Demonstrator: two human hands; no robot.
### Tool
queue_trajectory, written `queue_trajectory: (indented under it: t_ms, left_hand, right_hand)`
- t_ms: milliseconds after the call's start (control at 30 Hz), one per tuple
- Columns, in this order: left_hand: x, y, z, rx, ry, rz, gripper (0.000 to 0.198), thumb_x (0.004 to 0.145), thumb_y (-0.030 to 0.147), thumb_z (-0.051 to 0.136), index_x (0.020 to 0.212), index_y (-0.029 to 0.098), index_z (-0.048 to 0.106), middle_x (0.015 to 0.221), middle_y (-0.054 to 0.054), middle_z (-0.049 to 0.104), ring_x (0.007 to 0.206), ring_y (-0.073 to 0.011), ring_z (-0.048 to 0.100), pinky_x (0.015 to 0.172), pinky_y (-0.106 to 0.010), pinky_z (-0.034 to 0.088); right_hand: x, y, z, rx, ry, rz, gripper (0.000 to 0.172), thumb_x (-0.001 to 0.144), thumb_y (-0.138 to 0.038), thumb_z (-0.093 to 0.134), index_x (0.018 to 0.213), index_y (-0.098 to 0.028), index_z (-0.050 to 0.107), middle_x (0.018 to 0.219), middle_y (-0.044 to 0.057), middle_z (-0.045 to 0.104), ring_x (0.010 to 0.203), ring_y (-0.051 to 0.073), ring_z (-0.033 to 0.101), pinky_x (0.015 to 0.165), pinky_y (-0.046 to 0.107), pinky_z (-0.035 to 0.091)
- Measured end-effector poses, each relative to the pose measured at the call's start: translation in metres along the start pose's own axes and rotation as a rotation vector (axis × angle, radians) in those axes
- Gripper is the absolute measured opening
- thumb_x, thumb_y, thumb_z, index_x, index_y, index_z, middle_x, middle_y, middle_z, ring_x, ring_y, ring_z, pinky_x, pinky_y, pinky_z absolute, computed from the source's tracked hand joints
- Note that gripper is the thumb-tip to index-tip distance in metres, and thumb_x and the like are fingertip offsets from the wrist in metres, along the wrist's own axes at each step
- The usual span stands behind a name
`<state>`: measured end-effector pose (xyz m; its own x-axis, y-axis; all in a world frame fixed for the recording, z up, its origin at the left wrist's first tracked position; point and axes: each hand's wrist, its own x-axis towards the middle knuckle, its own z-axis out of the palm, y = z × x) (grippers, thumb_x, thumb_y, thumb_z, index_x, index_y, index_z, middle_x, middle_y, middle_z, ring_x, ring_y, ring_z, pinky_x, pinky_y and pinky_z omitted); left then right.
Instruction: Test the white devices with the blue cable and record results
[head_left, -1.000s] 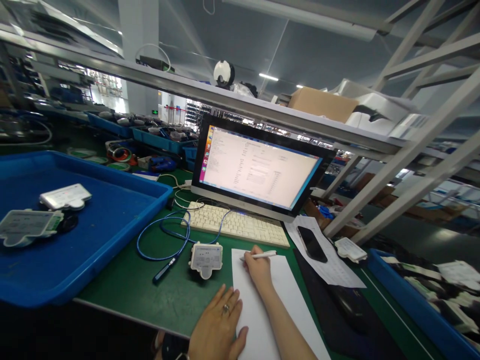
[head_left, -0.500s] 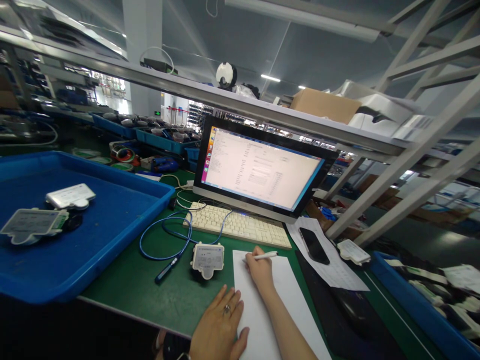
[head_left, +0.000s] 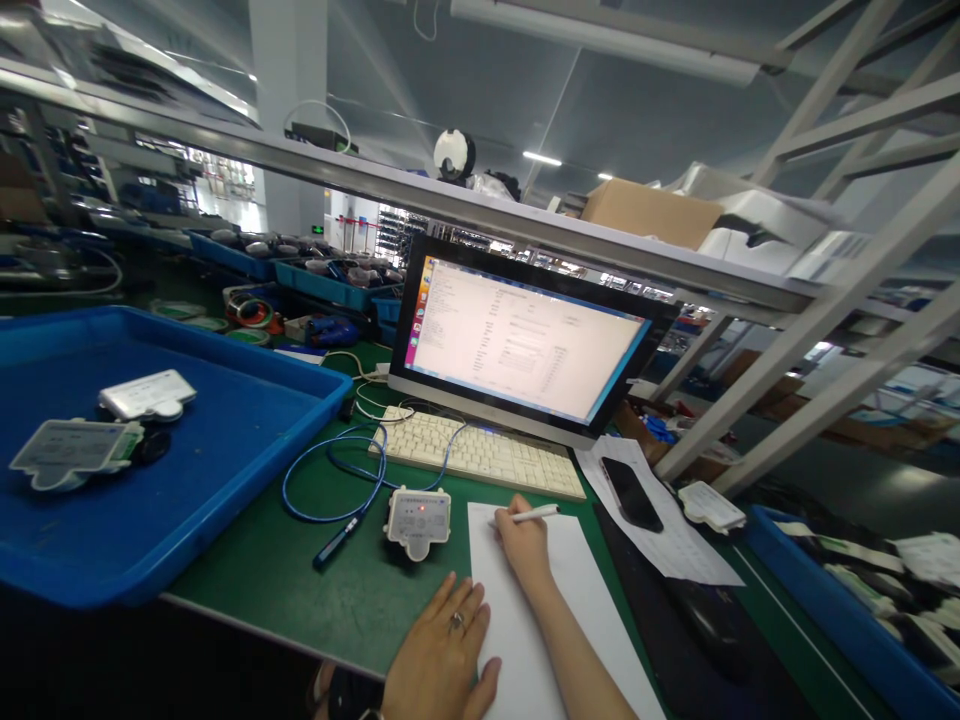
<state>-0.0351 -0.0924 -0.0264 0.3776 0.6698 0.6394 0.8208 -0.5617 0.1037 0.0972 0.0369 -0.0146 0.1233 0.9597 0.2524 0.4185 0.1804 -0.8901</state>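
Head-worn view, close in at the near side of the green bench (head_left: 352,610), facing forward and down toward the monitor (head_left: 521,345).

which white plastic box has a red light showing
The white plastic box nearest the left hand, beside the looped blue cable; the others show none.
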Motion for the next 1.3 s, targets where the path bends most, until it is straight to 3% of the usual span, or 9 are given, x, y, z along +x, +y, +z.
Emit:
queue_trajectory:
  t_ms: [167, 267, 333, 400, 500, 700, 833, 1000, 1300]
  left_hand:
    - [-0.001, -0.003, 0.003, 0.041, 0.038, 0.044, 0.036, 0.079, 0.041, 0.053, 0.105, 0.016, 0.056, 0.109, -0.005, 0.063, 0.1, -0.0192, 0.058, 0.089, -0.033, 0.047]
    - [-0.005, -0.007, 0.02, 0.077, 0.1, 0.085, 0.037, 0.081, 0.044, 0.05, 0.103, 0.015, 0.056, 0.107, -0.005, 0.064, 0.098, -0.0188, 0.058, 0.089, -0.032, 0.046]
    - [-0.007, -0.012, 0.039, 0.11, 0.215, 0.132, 0.034, 0.084, 0.044, 0.044, 0.097, 0.015, 0.057, 0.1, -0.005, 0.065, 0.095, -0.0177, 0.059, 0.093, -0.032, 0.042]
    - [-0.008, -0.018, 0.06, 0.134, 0.446, 0.169, 0.029, 0.088, 0.037, 0.037, 0.087, 0.016, 0.057, 0.087, -0.003, 0.067, 0.087, -0.0153, 0.061, 0.103, -0.034, 0.032]
    - [-0.009, -0.027, 0.084, 0.153, 0.569, 0.222, 0.024, 0.089, 0.016, 0.034, 0.081, 0.017, 0.056, 0.081, 0.001, 0.067, 0.083, -0.0112, 0.061, 0.11, -0.035, 0.02]
    - [-0.013, -0.035, 0.103, 0.186, 0.58, 0.267, 0.024, 0.09, 0.015, 0.034, 0.08, 0.018, 0.056, 0.078, 0.002, 0.066, 0.086, -0.0097, 0.061, 0.11, -0.035, 0.018]
    - [-0.015, -0.036, 0.104, 0.195, 0.571, 0.279, 0.023, 0.09, 0.017, 0.036, 0.079, 0.017, 0.056, 0.078, 0.001, 0.066, 0.087, -0.01, 0.061, 0.11, -0.036, 0.018]
    - [-0.013, -0.036, 0.098, 0.181, 0.573, 0.275, 0.024, 0.09, 0.015, 0.035, 0.08, 0.018, 0.057, 0.079, 0.002, 0.067, 0.085, -0.0095, 0.062, 0.11, -0.035, 0.019]
    - [-0.011, -0.035, 0.095, 0.153, 0.567, 0.261, 0.033, 0.091, 0.014, 0.028, 0.077, 0.018, 0.058, 0.078, 0.004, 0.067, 0.083, -0.0087, 0.061, 0.111, -0.033, 0.017]
  right_hand:
    - [0.002, 0.001, -0.001, 0.083, 0.038, 0.056, 0.021, 0.063, -0.031, 0.047, 0.05, -0.025, 0.032, 0.035, -0.007, 0.043, 0.037, 0.012, 0.04, 0.041, 0.023, 0.031]
    - [0.006, 0.002, -0.001, 0.153, 0.039, 0.092, 0.021, 0.062, -0.033, 0.046, 0.051, -0.025, 0.03, 0.034, -0.006, 0.044, 0.032, 0.011, 0.037, 0.035, 0.022, 0.027]
    - [0.008, 0.001, -0.002, 0.193, 0.031, 0.103, 0.022, 0.061, -0.034, 0.048, 0.05, -0.025, 0.03, 0.033, -0.006, 0.043, 0.03, 0.011, 0.035, 0.032, 0.022, 0.025]
    - [0.009, 0.001, -0.003, 0.224, 0.027, 0.104, 0.023, 0.06, -0.036, 0.05, 0.049, -0.025, 0.032, 0.033, -0.006, 0.044, 0.029, 0.01, 0.033, 0.031, 0.021, 0.023]
    - [0.01, 0.004, -0.004, 0.278, 0.049, 0.129, 0.028, 0.059, -0.041, 0.054, 0.048, -0.024, 0.035, 0.034, -0.005, 0.045, 0.028, 0.008, 0.031, 0.03, 0.02, 0.02]
    - [0.01, 0.009, -0.004, 0.394, 0.055, 0.197, 0.037, 0.059, -0.053, 0.062, 0.058, -0.021, 0.044, 0.04, -0.004, 0.05, 0.028, 0.007, 0.031, 0.028, 0.017, 0.017]
    - [0.01, 0.01, -0.004, 0.422, 0.022, 0.199, 0.043, 0.061, -0.059, 0.061, 0.072, -0.018, 0.054, 0.047, -0.002, 0.055, 0.031, 0.007, 0.035, 0.029, 0.017, 0.02]
    - [0.011, 0.012, -0.004, 0.466, 0.033, 0.17, 0.043, 0.057, -0.053, 0.067, 0.08, -0.019, 0.056, 0.062, 0.001, 0.063, 0.041, 0.01, 0.046, 0.032, 0.018, 0.03]
    - [0.012, 0.007, -0.007, 0.458, 0.008, 0.183, 0.04, 0.051, -0.056, 0.067, 0.061, -0.019, 0.054, 0.052, 0.002, 0.06, 0.037, 0.011, 0.044, 0.033, 0.022, 0.031]
